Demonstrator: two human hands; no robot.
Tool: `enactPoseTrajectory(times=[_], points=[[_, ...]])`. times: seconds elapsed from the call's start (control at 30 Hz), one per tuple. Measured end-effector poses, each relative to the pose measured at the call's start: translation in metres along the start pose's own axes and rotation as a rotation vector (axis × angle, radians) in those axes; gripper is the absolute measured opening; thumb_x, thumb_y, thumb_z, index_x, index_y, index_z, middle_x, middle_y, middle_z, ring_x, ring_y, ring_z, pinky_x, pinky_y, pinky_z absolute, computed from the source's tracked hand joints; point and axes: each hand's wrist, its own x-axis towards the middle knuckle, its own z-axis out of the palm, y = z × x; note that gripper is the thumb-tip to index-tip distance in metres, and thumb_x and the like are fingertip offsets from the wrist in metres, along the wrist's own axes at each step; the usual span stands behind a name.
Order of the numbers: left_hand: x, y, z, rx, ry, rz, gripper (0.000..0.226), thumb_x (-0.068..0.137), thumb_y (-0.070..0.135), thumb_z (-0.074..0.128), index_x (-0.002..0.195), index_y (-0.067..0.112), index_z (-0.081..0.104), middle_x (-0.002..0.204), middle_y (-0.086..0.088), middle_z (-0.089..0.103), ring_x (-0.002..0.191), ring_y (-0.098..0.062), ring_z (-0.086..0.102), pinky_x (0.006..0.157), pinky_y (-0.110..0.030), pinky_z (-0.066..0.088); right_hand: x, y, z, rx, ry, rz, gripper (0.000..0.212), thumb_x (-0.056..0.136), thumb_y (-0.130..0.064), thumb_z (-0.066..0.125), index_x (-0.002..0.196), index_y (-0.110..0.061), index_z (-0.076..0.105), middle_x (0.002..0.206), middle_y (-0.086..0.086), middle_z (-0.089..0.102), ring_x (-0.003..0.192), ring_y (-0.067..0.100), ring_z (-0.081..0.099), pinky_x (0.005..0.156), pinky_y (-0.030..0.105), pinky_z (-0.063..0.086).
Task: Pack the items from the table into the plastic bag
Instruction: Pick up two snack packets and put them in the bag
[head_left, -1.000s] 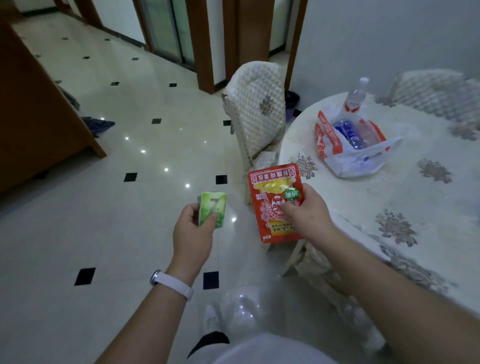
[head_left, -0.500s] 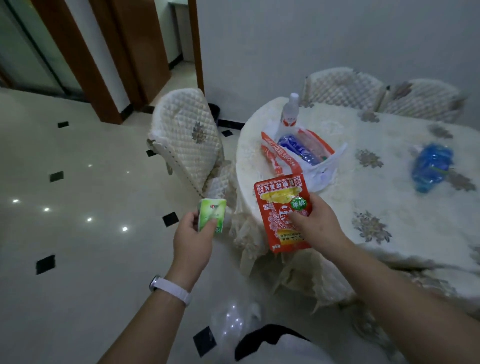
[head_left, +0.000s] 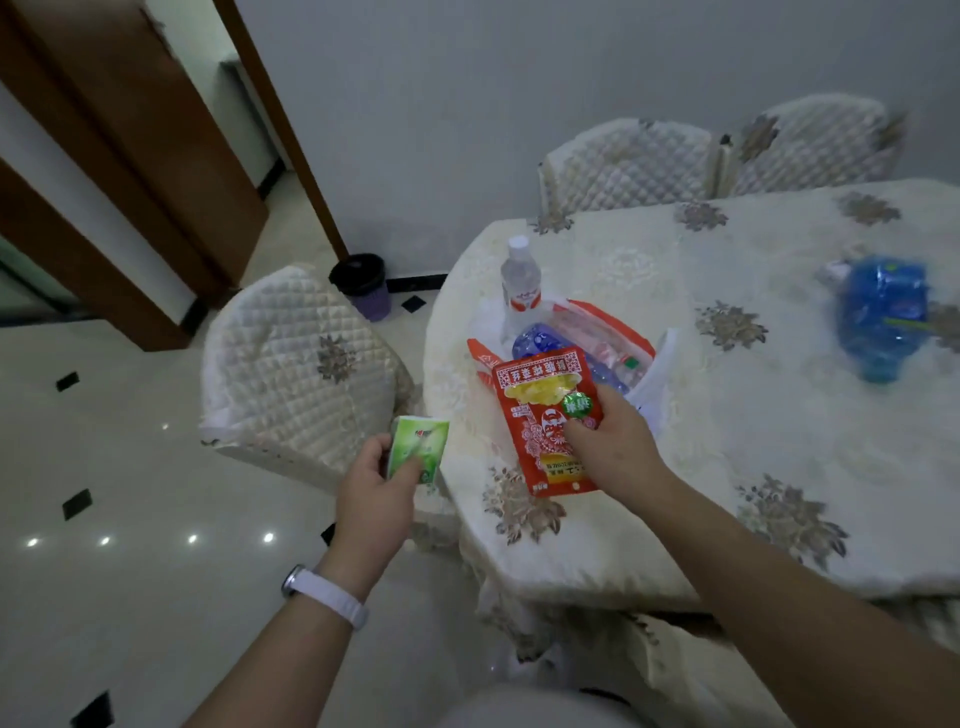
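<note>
Head view, looking down over the counter (head_left: 727, 467), which wears a cream cloth with a floral pattern.

Left hand (head_left: 374, 493): fingers (head_left: 378, 448) and thumb curled round a small green packet (head_left: 418, 449), held in the air just off the counter's near-left edge. White wristband (head_left: 324, 592) on that wrist.

Right hand (head_left: 613, 447): thumb on the front of a red snack pouch (head_left: 545, 421), the other fingers hidden behind it. The pouch is held flat-on to me, print upside down, its top edge overlapping the near rim of the plastic bag (head_left: 655, 379).

The bag lies open on the counter, white with red print. I see blue bottles (head_left: 540, 338) inside. A clear bottle (head_left: 519, 283) stands upright at the bag's far edge; I cannot tell whether its base is inside.

A blue bundle (head_left: 883, 312) lies on the counter well apart to the right. Quilted chair (head_left: 301, 364) just beside the counter on the left, dark bin (head_left: 363, 283) behind it by the wall.
</note>
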Motion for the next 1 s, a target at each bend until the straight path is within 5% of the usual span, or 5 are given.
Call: enactPoseTrajectory(times=[0.23,0.37,0.5,0.87,1.0], points=[[0.069,0.024,0.061,0.057,-0.219,0.059,0.023,0.09,0.007,0.062,0.097,0.029,0.065,0.094,0.003,0.072,0.089,-0.019,0.067,0.078,-0.039,0.052,0.039,0.003,-0.046,-0.093,0.159,0.001,0.041,0.093,-0.018,0.053,0.134,-0.025,0.049,0.11,-0.004,0.063,0.096,0.019,0.062,0.084,0.036,0.053],[0.105,0.032,0.088,0.133,-0.297,0.119,0.016,0.091,0.013,0.062,0.102,0.023,0.064,0.093,0.001,0.07,0.084,-0.021,0.065,0.069,-0.035,0.05,0.06,0.008,-0.063,-0.131,0.277,-0.017,0.023,0.092,-0.014,0.051,0.115,-0.018,0.054,0.094,-0.004,0.061,0.072,0.005,0.055,0.058,0.023,0.04],[0.147,0.037,0.105,0.224,-0.262,0.148,0.008,0.09,0.017,0.064,0.097,0.02,0.062,0.088,0.001,0.068,0.074,-0.015,0.061,0.059,-0.029,0.041,0.084,0.004,-0.066,-0.225,0.354,-0.05,0.015,0.091,-0.018,0.053,0.105,-0.015,0.055,0.092,0.002,0.065,0.077,0.018,0.06,0.065,0.034,0.05],[0.262,0.006,0.138,0.437,-0.405,0.228,0.013,0.092,0.034,0.062,0.09,0.023,0.057,0.079,0.006,0.062,0.071,-0.016,0.06,0.061,-0.033,0.048,0.179,-0.006,-0.022,-0.846,0.169,0.01,0.037,0.088,-0.032,0.062,0.122,-0.021,0.055,0.111,0.003,0.061,0.097,0.027,0.06,0.071,0.035,0.05],[0.286,-0.016,0.146,0.5,-0.497,0.304,0.007,0.091,0.028,0.061,0.094,0.022,0.062,0.078,0.007,0.06,0.068,-0.016,0.057,0.06,-0.031,0.046,0.201,-0.004,-0.003,-0.889,0.146,0.042,0.028,0.089,-0.019,0.053,0.117,-0.019,0.058,0.109,0.005,0.063,0.094,0.028,0.06,0.069,0.039,0.052]])
